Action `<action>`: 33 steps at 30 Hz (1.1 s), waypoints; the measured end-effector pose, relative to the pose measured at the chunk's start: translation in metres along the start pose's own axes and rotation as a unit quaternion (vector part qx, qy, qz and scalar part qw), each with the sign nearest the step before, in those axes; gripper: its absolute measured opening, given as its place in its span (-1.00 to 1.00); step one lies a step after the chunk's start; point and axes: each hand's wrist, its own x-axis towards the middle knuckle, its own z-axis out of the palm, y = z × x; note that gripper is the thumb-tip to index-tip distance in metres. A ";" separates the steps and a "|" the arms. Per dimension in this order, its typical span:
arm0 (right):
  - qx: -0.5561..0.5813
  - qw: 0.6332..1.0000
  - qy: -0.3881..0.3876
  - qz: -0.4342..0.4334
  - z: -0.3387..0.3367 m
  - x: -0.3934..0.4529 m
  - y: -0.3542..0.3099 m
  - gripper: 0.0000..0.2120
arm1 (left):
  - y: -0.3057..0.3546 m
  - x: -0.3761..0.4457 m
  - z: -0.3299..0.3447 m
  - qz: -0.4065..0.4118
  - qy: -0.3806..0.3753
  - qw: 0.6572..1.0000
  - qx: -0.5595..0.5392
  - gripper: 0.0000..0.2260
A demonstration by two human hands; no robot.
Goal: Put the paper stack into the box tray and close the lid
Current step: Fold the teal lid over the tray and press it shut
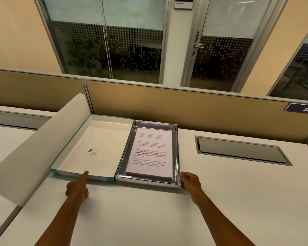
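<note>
One half of the task appears done: the paper stack (150, 153) is seen lying flat inside the box tray (176, 167), printed side up, with the tray's silvery walls showing around it. The lid (89, 148) is laid open, inside up, touching the tray's left wall, so the closing is judged to be left. The tray itself is set on the counter (132, 219), close to the partition behind it.

The left hand (77, 188) is placed just in front of the lid, left of the tray's near corner; its forefinger is stretched out and its tip is laid on the lid's near rim, the other fingers being curled in, with nothing grasped. The right hand (189, 181) is set against the tray's near right corner; its fingers are wrapped at that corner, but whether the wall is truly gripped or only touched cannot be told.

Whether lid and tray are joined by a hinge is hidden at their meeting edge. The print on the top sheet is too small to be read, and a pale purple thing at the tray's far end cannot be made out
</note>
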 end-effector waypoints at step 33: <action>0.048 0.998 -0.028 0.041 0.004 0.001 -0.002 -0.75 | 0.027 -0.073 0.051 0.407 -0.134 0.902 -0.056 -0.29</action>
